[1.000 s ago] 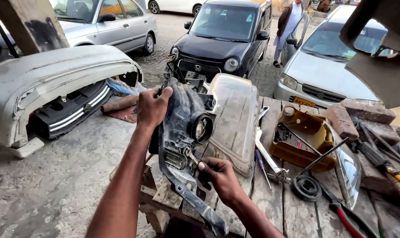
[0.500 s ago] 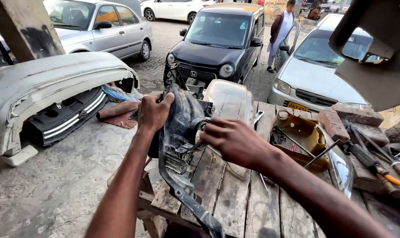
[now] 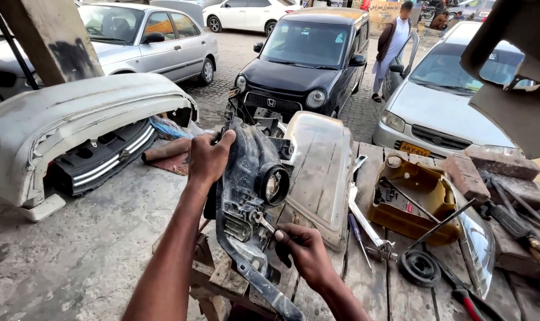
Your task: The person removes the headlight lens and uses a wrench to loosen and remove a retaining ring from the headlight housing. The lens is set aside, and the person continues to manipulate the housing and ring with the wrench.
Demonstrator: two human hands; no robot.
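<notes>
My right hand (image 3: pixel 303 249) is clenched round the handle of a thin metal screwdriver (image 3: pixel 265 224), whose shaft runs up and left to the lower back of the dusty black plastic headlamp housing (image 3: pixel 252 178); I hold it low and angled so the tip meets a fixing near the housing's bottom edge. My left hand (image 3: pixel 207 157) grips the housing's upper left edge, fingers curled over the top, which keeps the unit upright on its side at the near left corner of the weathered wooden plank workbench (image 3: pixel 377 285), its round bulb socket turned toward me. Just behind it, touching or nearly so, lies a cloudy clear headlamp lens cover (image 3: pixel 320 172), face down on the planks. Further right sits a cut-open yellow plastic canister (image 3: pixel 410 199) serving as a parts tray, with a thin rod propped across it, a black rubber ring (image 3: pixel 420 268) below it, and reddish bricks (image 3: pixel 481 169) beyond. A white car bumper with black grille (image 3: pixel 74 131) rests on the concrete to the left. Among the parked cars, the silver-grey hatchback (image 3: pixel 436 110) carries a yellow rectangular number plate low on its front; a yellowish signboard stands far back, too small to make out.
</notes>
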